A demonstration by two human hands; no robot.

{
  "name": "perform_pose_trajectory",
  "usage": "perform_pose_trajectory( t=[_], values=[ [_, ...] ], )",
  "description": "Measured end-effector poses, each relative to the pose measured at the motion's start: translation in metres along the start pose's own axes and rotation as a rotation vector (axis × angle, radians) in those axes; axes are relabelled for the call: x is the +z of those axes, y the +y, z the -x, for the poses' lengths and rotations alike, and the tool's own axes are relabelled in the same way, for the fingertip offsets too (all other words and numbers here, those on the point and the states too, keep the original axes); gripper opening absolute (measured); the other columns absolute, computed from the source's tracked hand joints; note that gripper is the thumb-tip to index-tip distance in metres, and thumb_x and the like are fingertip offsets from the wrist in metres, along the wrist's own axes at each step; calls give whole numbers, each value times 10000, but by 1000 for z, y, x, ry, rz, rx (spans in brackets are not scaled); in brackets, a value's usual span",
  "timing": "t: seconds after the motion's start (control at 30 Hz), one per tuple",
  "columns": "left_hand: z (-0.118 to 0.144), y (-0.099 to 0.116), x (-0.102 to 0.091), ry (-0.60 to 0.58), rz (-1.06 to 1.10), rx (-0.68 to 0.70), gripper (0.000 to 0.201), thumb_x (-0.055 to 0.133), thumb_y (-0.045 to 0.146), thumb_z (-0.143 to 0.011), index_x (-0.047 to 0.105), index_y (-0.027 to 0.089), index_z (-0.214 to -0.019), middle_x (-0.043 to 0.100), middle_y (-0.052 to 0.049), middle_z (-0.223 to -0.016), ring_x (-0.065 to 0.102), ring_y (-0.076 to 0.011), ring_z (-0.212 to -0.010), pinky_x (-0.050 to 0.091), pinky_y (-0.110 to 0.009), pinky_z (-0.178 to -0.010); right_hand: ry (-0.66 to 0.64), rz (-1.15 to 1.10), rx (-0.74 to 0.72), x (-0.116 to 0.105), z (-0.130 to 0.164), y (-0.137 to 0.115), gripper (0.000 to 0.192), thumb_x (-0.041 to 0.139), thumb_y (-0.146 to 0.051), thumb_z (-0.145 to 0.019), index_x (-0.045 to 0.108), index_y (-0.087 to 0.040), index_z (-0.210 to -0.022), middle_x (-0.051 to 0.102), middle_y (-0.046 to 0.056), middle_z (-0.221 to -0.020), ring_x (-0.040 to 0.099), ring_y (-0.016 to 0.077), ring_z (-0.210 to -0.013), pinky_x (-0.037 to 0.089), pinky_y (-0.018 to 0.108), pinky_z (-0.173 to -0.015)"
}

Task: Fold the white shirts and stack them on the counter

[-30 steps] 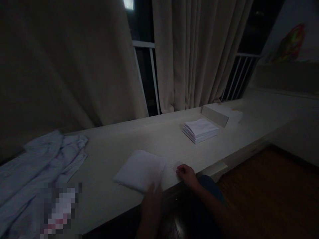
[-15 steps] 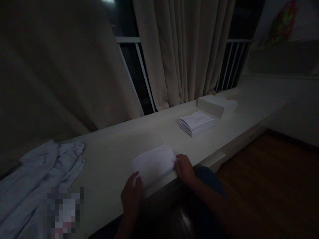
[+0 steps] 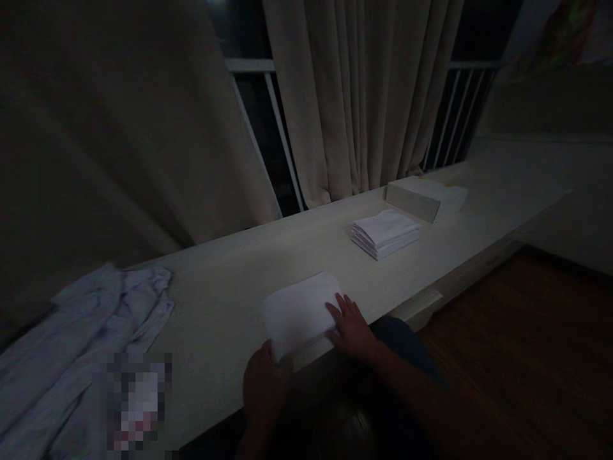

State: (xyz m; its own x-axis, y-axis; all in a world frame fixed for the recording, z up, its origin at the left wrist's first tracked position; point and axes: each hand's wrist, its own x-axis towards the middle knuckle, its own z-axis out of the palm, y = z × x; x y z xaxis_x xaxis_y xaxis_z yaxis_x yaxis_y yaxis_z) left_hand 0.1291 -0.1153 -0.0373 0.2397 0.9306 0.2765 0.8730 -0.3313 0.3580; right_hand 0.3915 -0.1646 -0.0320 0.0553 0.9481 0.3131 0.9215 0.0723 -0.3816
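Folded white cloth (image 3: pixel 301 313) lies at the near edge of the ledge (image 3: pixel 230 287). Your right hand (image 3: pixel 351 326) rests flat on it, fingers spread; your left hand (image 3: pixel 262 383) seems to pinch its near corner.

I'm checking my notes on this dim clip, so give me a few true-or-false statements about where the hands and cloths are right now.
1. The right hand lies flat on the folded white cloth at the front edge of the pale wooden counter. True.
2. The left hand is on the stack of folded white cloths. False: it is at the near corner of the single folded cloth.
3. The flat white box stands beyond the stack. True.
4. The crumpled pale blue garment lies to the right of the stack. False: it lies far left on the counter.
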Motion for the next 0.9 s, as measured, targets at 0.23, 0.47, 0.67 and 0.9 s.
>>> perform_pose_trajectory(
  t=[0.23, 0.47, 0.67, 0.9],
  values=[
    [-2, 1, 3, 48, 3, -75, 523, 406, 433, -891, 451, 123, -1310, 624, -135, -1126, 592, -263, -1015, 459, -399, -897, 84, -45, -22, 2, 1, 5, 594, 532, -173, -834, 437, -187, -1420, 333, 145, -1517, 310, 277, -1385, 301, 464, -1121],
    [-4, 2, 2, 74, -33, -157, 450, 440, 314, -865, 496, 125, -1269, 615, -128, -1113, 571, -244, -1022, 444, -366, -885, 26, -43, -8, -2, 2, 8, 634, 512, -45, -783, 499, -243, -1386, 415, 100, -1480, 417, 245, -1325, 375, 427, -1083],
    [3, 3, -11, 8, -239, 10, 466, 402, 241, -888, 515, 256, -1339, 540, -78, -889, 523, -217, -831, 416, -354, -757, 7, -41, -15, 4, 3, 15, 688, 463, 39, -744, 545, -267, -1355, 447, 69, -1460, 457, 237, -1309, 398, 418, -1079],
    [14, -5, -14, -28, -361, 107, 515, 415, 187, -873, 496, 340, -1359, 495, -58, -855, 492, -200, -800, 381, -340, -727, -1, -75, -33, 2, 6, 17, 677, 462, 23, -756, 550, -303, -1343, 456, 31, -1455, 474, 234, -1298, 408, 437, -1074]
  ],
)
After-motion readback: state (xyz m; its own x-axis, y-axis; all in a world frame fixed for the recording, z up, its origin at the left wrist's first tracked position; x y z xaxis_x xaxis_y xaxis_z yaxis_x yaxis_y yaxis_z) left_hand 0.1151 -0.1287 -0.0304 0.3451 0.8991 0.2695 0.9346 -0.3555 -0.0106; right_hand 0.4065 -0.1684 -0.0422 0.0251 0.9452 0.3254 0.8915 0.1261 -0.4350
